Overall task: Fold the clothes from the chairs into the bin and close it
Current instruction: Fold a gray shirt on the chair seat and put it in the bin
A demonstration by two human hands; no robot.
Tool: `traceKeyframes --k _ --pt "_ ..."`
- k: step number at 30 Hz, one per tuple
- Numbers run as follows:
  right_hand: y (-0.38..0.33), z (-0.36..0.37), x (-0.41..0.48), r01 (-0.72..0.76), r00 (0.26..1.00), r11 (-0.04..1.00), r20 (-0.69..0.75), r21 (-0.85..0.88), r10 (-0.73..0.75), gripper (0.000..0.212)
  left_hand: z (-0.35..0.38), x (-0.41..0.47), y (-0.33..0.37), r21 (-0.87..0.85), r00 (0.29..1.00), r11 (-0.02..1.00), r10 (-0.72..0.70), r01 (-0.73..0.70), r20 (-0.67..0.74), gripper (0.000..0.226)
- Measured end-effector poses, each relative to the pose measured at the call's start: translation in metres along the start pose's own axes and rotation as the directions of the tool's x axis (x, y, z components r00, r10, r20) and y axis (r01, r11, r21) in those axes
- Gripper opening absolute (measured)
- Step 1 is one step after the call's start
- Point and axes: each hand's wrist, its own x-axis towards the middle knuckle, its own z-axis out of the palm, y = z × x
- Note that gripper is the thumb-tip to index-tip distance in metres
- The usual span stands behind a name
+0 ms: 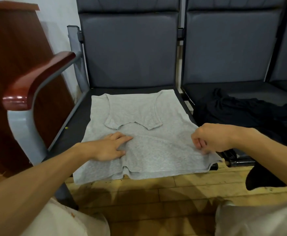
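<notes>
Pressing flat on the cloth, the left hand (pixel 108 148) lies with its fingers straight and slightly spread on the lower left part of a grey sleeveless top (pixel 139 113). It holds nothing and only pins the fabric down. The right hand (pixel 210 138) has its fingers curled in at the top's right side edge, right of centre in the frame. It appears to pinch that edge, which rises a little toward the knuckles.

The top is spread across the seat of the left chair (pixel 76 116) in the middle of the frame. Its shoulder straps are turned down over the body, and its hem hangs past the seat's front edge above the wooden floor (pixel 156 184). A black garment (pixel 241 113) lies crumpled on the neighbouring seat at the right, apart from the grey one. The bin is not in view.

The grey top looks like thin knit jersey: light, limp and stretchy, with no stiffness to hold a crease by itself. It will likely sag and drag if lifted by one point. The side edge is best taken along the seam, with the flat hand marking the fold line while the pinched side is carried over. The smooth seat may let the cloth slide, and the overhanging hem could pull it toward the floor, so the pinning hand matters.
</notes>
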Motion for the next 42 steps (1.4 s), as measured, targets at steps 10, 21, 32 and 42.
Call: traceKeyframes --k 10,21,32,42 --pt "-0.057 0.029 -0.002 0.175 0.984 0.946 0.063 -0.271 -0.164 0.082 0.009 -0.034 0.059 0.096 0.965 0.97 0.233 -0.222 -0.121 0.037" --pt "-0.046 0.032 0.002 0.245 0.958 0.97 -0.156 0.001 -0.241 0.02 0.011 -0.029 0.044 0.07 0.963 0.965 0.257 -0.252 -0.077 0.012" --pt "-0.029 0.0 0.032 0.148 0.986 0.796 -0.149 0.588 -0.073 0.02 0.011 -0.022 0.09 0.153 0.967 0.97 0.21 -0.188 -0.146 0.053" --pt "-0.035 -0.017 0.054 0.126 0.978 0.599 -0.199 0.79 0.057 0.035 0.008 0.01 0.109 -0.223 0.916 0.972 -0.023 -0.073 -0.401 0.021"
